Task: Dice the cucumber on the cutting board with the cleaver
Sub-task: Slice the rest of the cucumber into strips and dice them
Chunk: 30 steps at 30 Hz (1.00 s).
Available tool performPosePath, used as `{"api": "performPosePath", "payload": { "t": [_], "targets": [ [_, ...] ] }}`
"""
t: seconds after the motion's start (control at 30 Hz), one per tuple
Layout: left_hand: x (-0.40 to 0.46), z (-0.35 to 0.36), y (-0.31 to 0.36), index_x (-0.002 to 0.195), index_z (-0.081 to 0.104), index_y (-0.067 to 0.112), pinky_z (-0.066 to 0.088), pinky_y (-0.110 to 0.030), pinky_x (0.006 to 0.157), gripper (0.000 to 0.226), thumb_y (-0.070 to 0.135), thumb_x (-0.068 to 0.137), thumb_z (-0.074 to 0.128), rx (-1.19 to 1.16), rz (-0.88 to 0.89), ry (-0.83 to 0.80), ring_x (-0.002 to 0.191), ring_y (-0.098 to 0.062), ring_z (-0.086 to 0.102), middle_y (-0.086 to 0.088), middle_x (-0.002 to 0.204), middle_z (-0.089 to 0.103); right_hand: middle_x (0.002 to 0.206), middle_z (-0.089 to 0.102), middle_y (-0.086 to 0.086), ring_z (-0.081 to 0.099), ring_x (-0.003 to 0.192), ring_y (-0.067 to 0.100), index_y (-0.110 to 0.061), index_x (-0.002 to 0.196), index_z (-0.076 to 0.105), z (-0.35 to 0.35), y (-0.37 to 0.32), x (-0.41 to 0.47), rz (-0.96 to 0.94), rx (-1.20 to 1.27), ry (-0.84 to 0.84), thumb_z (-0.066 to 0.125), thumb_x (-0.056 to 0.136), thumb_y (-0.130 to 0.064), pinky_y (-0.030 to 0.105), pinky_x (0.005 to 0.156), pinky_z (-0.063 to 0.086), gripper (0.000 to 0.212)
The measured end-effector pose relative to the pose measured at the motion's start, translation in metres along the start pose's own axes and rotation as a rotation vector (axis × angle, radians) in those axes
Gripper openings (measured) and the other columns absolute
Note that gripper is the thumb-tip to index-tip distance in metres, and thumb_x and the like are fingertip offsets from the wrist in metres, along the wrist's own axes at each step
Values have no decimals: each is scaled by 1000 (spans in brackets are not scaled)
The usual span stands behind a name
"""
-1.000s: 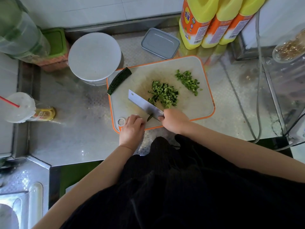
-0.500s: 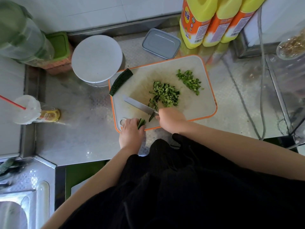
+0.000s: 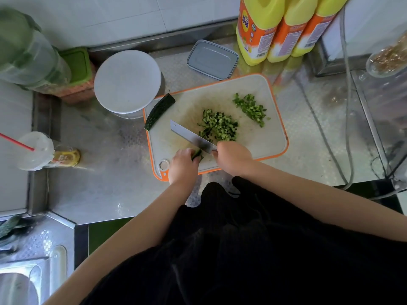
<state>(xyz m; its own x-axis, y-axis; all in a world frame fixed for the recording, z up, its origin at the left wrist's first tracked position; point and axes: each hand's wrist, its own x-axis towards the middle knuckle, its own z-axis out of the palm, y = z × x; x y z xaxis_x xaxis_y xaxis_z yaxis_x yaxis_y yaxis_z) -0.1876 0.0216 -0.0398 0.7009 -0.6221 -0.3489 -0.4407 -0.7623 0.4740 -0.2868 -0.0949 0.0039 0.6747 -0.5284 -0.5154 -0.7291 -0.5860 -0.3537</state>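
Cucumber dice point(image 3: 218, 126) lie between cleaver point(image 3: 191, 137) and a greener heap point(image 3: 251, 108).

A single wide-angle view was taken from the person's head, directed forward and steeply down. The cutting board point(image 3: 259, 148) was framed near the centre at arm's reach, the steel counter point(image 3: 105, 186) around it, the tiled wall point(image 3: 132, 16) along the top edge. Straight edges were bowed toward the frame's borders.
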Motion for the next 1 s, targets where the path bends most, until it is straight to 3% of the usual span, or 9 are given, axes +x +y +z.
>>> {"api": "performPosePath", "payload": {
  "t": [0.17, 0.27, 0.37, 0.47, 0.63, 0.77, 0.87, 1.0],
  "targets": [
    [-4, 3, 0, 117, 59, 17, 46, -37, 84, 37, 38, 88, 64, 23, -9, -7, 105, -23, 53, -3, 115, 55, 75, 50, 3, 60, 81, 30, -14, 84, 48, 0, 5, 0, 8, 62, 2, 43, 99, -30, 33, 62, 40, 23],
    [-12, 2, -5, 118, 55, 13, 41, -33, 88, 35, 34, 91, 62, -4, 71, 73, 110, -22, 48, -3, 118, 51, 73, 47, 2, 52, 74, 27, -14, 82, 43, -2, 7, -4, 5, 105, 9, 42, 99, -30, 32, 61, 36, 24],
    [-13, 1, -11, 106, 61, 9, 40, -31, 83, 23, 22, 88, 67, -14, 251, 146, 106, -24, 50, -6, 110, 54, 73, 49, 3, 53, 74, 29, -12, 84, 45, -3, 6, -11, -11, 115, 5, 42, 99, -29, 32, 61, 35, 23],
    [-6, 6, -16, 93, 65, 6, 49, -41, 72, 17, 14, 81, 74, 99, 403, 124, 98, -31, 55, -9, 100, 58, 92, 60, 14, 58, 87, 34, -7, 96, 54, -2, 5, -14, -22, 80, 5, 41, 100, -29, 32, 63, 35, 26],
    [1, 11, -21, 87, 67, 5, 51, -41, 61, 16, 9, 75, 77, 150, 443, 147, 90, -33, 60, -10, 92, 61, 93, 60, 13, 58, 86, 33, -7, 98, 52, 2, -2, -19, -51, 24, -10, 42, 99, -23, 35, 63, 38, 19],
    [1, 13, -23, 86, 69, 5, 50, -38, 62, 14, 6, 74, 77, 122, 450, 156, 87, -33, 60, -10, 90, 63, 81, 54, 7, 55, 75, 29, -9, 94, 52, 6, -7, -17, -33, -41, -23, 47, 94, -12, 34, 59, 39, 6],
    [3, 14, -26, 86, 70, 4, 51, -37, 64, 14, 4, 74, 77, 97, 456, 155, 86, -33, 62, -10, 90, 64, 73, 51, 5, 53, 67, 26, -8, 85, 54, 9, -10, -14, -10, -66, -43, 47, 90, -4, 32, 53, 38, 9],
    [5, 16, -31, 84, 69, 6, 50, -34, 61, 10, 15, 79, 68, 85, 494, 185, 85, -29, 60, -8, 89, 64, 70, 49, 4, 53, 67, 26, -6, 84, 55, 12, -12, -11, 0, -62, -76, 49, 89, -3, 32, 54, 39, 9]
  ]
}}
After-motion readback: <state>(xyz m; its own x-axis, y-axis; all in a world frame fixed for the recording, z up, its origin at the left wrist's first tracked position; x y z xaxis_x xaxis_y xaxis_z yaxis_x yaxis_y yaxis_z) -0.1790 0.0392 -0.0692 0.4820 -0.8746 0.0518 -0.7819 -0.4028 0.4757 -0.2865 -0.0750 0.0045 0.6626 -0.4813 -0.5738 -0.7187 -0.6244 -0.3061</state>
